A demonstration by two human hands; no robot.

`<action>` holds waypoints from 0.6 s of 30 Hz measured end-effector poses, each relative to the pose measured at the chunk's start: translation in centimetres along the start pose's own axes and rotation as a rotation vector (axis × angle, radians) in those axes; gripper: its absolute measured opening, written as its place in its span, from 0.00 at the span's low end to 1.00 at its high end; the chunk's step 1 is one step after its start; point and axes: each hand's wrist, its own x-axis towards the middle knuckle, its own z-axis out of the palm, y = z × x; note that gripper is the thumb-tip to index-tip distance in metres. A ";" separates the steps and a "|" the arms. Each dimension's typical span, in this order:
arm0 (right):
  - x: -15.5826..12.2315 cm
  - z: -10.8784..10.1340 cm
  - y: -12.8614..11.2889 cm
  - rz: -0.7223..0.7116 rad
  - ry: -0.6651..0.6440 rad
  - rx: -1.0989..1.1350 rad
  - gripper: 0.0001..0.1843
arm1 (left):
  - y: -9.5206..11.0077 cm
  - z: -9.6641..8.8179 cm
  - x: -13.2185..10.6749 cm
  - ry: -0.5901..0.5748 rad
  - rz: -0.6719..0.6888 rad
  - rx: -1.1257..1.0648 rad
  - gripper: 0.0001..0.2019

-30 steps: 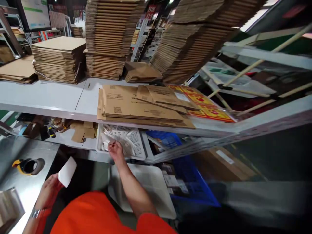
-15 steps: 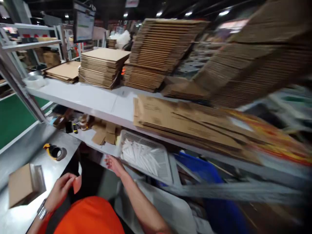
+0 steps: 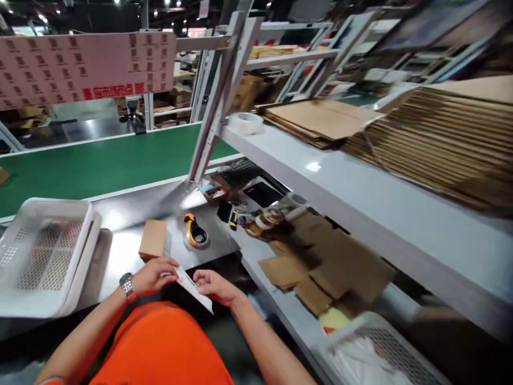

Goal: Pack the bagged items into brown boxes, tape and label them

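Note:
My left hand, with a metal-band watch on the wrist, pinches one end of a narrow white paper slip in front of my orange top. My right hand is closed, its fingers curled at the slip's upper edge. Whether those fingertips grip the slip or something small, I cannot make out. Just beyond my left hand, a small brown carton rests on the metal bench. A yellow-and-black tape dispenser lies to its right.
White perforated baskets stand at the left, before a green conveyor belt. A white shelf bearing flat cardboard juts in on the right. Below it are cardboard pieces and a basket of white items.
My view has swung left, bringing the conveyor and baskets in. My right hand has left the basket of white items and come close to my left hand, at the paper slip.

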 end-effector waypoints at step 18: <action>19.2 8.6 -0.9 -0.253 0.745 -0.128 0.18 | -9.9 -7.2 -7.5 0.711 -0.462 -0.271 0.17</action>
